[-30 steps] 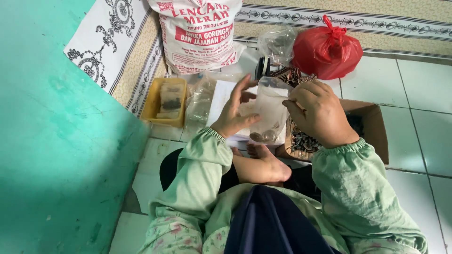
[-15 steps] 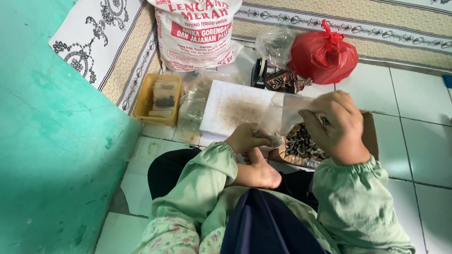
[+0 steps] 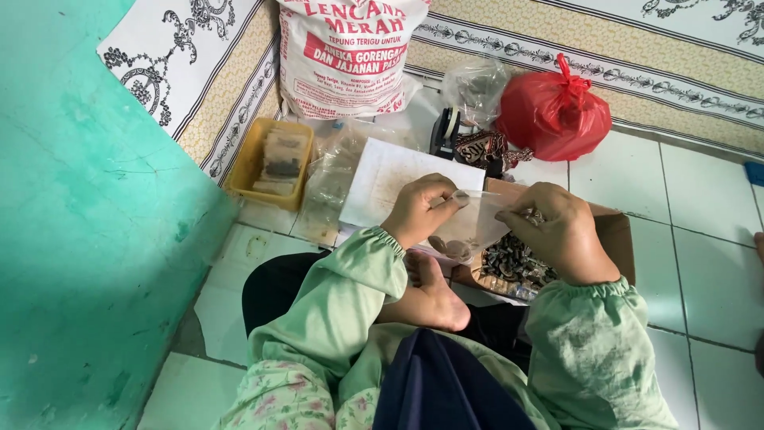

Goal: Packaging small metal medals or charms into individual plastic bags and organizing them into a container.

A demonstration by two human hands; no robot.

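Both hands hold one small clear plastic bag (image 3: 476,227) by its top edge, above my lap. My left hand (image 3: 423,209) pinches the left corner and my right hand (image 3: 557,231) grips the right side. A few dark pieces lie at the bag's bottom. Under my right hand sits an open cardboard box (image 3: 617,239) filled with small dark packets (image 3: 513,263). A white sheet (image 3: 390,179) lies on the floor just beyond my left hand.
A large white printed sack (image 3: 346,56) leans at the back. A tied red plastic bag (image 3: 553,115), a tape dispenser (image 3: 447,131), clear bags (image 3: 338,179) and a yellow tray (image 3: 270,163) are around it. A teal wall (image 3: 87,239) stands on the left. My bare foot (image 3: 434,291) rests below.
My left hand went down toward my lap, then came back up. Both hands now hold the clear bag up between them, closer to the box.
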